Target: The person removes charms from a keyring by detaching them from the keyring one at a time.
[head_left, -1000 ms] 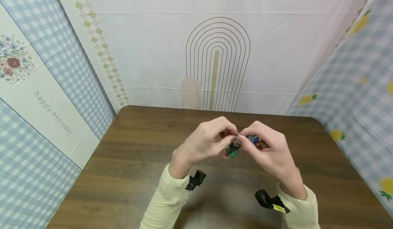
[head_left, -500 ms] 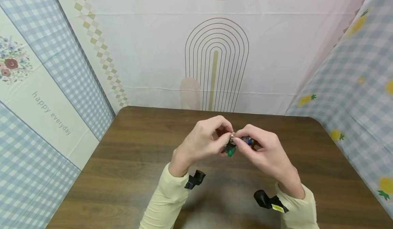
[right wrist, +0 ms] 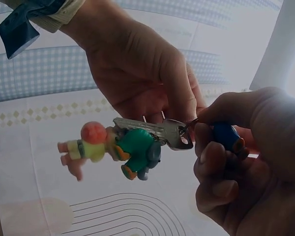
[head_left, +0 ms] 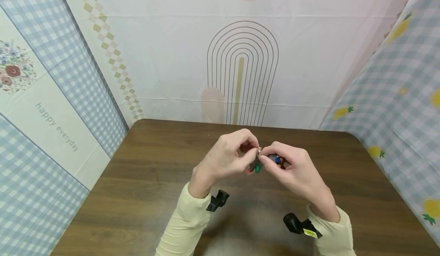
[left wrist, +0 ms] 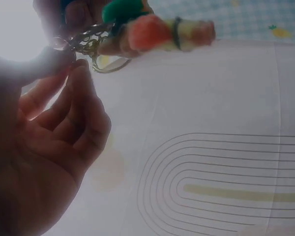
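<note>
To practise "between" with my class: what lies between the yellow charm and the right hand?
In the right wrist view, the green charm and the key's head lie between the yellow charm and the right hand.

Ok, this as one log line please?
left hand: pinching key ring | right hand: pinching key ring | key: near green figurine | blue figurine: in right hand's curl
</note>
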`<move>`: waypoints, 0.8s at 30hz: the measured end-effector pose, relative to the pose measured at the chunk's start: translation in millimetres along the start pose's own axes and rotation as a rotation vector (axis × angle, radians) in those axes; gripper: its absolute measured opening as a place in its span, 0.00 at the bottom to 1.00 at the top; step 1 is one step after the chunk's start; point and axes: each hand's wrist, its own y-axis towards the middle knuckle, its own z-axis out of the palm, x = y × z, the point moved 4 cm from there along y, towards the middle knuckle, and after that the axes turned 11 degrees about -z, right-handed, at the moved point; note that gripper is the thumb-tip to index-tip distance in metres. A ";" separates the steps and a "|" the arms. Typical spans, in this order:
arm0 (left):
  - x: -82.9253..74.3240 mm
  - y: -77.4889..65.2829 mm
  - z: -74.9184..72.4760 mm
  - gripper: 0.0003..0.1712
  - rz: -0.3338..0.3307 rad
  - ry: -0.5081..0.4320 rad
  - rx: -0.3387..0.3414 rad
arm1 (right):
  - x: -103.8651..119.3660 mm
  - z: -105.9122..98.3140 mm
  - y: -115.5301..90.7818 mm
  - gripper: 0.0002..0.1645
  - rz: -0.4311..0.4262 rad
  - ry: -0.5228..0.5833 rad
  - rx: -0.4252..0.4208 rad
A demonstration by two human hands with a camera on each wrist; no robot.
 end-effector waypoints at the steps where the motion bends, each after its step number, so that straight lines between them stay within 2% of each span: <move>1: -0.8 0.2 0.0 0.04 0.023 0.003 -0.003 | 0.1 -0.2 -0.1 0.07 -0.008 0.010 -0.007; 7: -10.3 1.1 0.1 0.03 0.225 0.117 -0.069 | 1.9 -3.7 -1.1 0.13 -0.077 0.081 -0.071; 9: -12.5 0.5 -0.2 0.04 0.257 0.145 -0.099 | 2.5 -4.3 -1.6 0.16 -0.097 0.106 -0.084; 11: -13.3 0.1 -0.7 0.04 0.253 0.129 -0.112 | 2.6 -3.8 -1.5 0.19 -0.106 0.124 -0.089; 18: -9.4 -3.1 -1.5 0.05 0.155 0.010 -0.090 | 2.0 0.9 -0.8 0.19 -0.120 0.173 -0.073; 21: -9.4 -3.1 -0.9 0.04 0.156 -0.008 -0.069 | 1.5 0.6 -0.9 0.19 -0.125 0.191 -0.070; 24: -12.0 -2.5 -0.3 0.04 0.188 0.001 -0.052 | 0.6 -1.3 -1.7 0.19 -0.135 0.204 -0.075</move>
